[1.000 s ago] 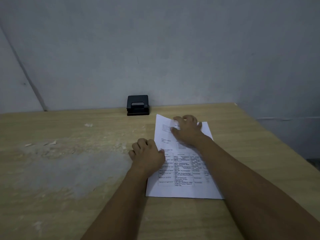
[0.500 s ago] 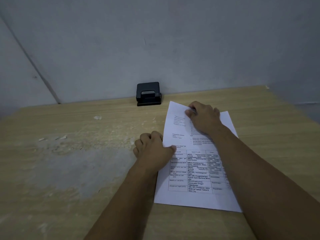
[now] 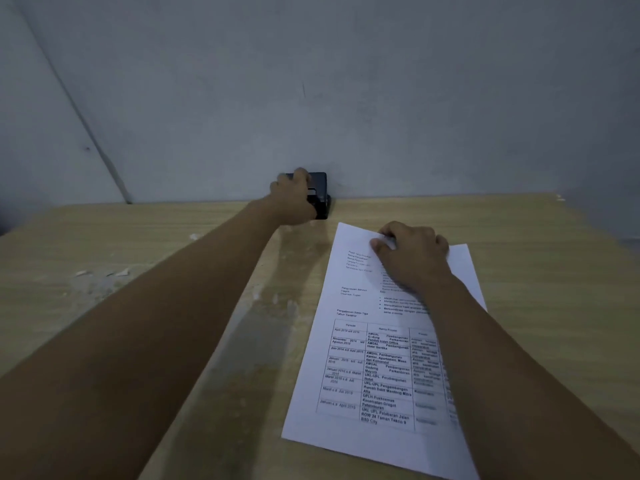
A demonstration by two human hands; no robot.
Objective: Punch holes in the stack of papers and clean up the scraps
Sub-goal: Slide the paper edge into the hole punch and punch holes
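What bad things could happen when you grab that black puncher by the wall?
1. The left hand reaches far out to the hole punch by the wall, so the grip may be weak and it might slip.
2. The right hand only presses the top of the papers; the loose bottom could shift.
3. Dragging the punch back might scatter the scraps already on the table.
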